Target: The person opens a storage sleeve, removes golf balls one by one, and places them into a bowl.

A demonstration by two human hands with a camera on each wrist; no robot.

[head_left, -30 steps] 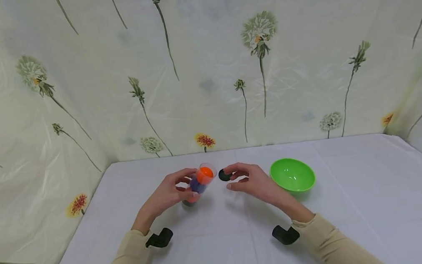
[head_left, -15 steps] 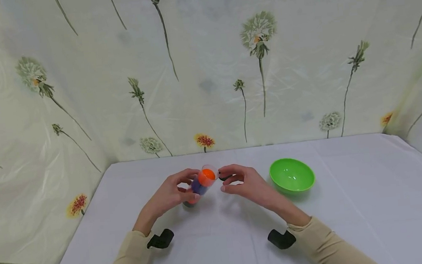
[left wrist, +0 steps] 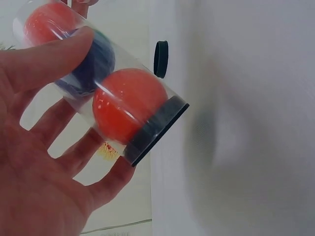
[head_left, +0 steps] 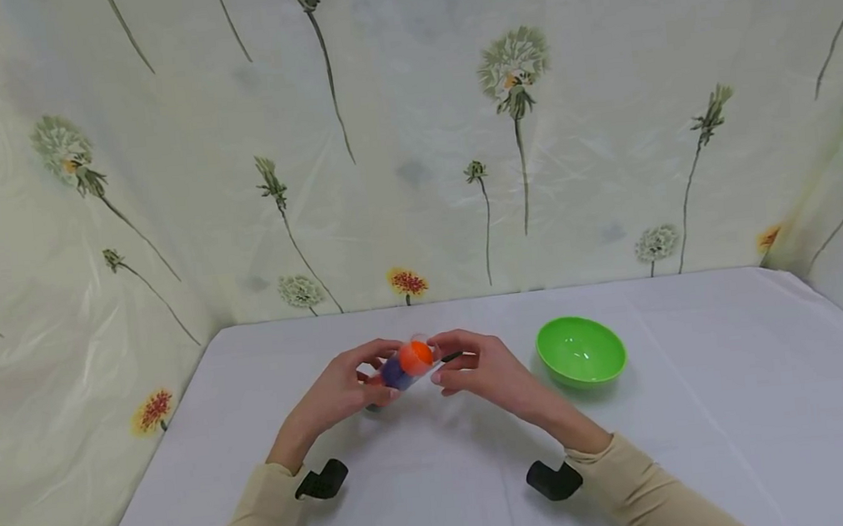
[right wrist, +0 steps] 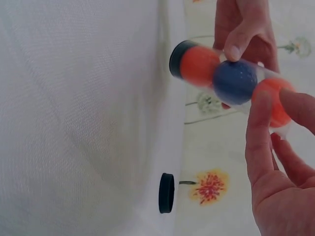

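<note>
My left hand grips a clear plastic tube, tilted above the white table. Inside it sit an orange ball near the open mouth, a dark blue ball in the middle and an orange-red ball by the black end cap. The right hand is at the tube's mouth, its fingers loosely bent with the thumb apart from them. Its fingertips overlap the nearest ball in the right wrist view; firm contact cannot be made out. A loose black lid lies on the table, partly hidden by the right fingers in the head view.
A green bowl stands on the white-covered table, right of the right hand. Behind the table hangs a dandelion-patterned cloth. Black wrist cameras stick out from both beige sleeves.
The right hand has moved left to the tube's open end, passing in front of the lid. My left hand keeps its grip and has tipped the tube a little further toward the right hand.
</note>
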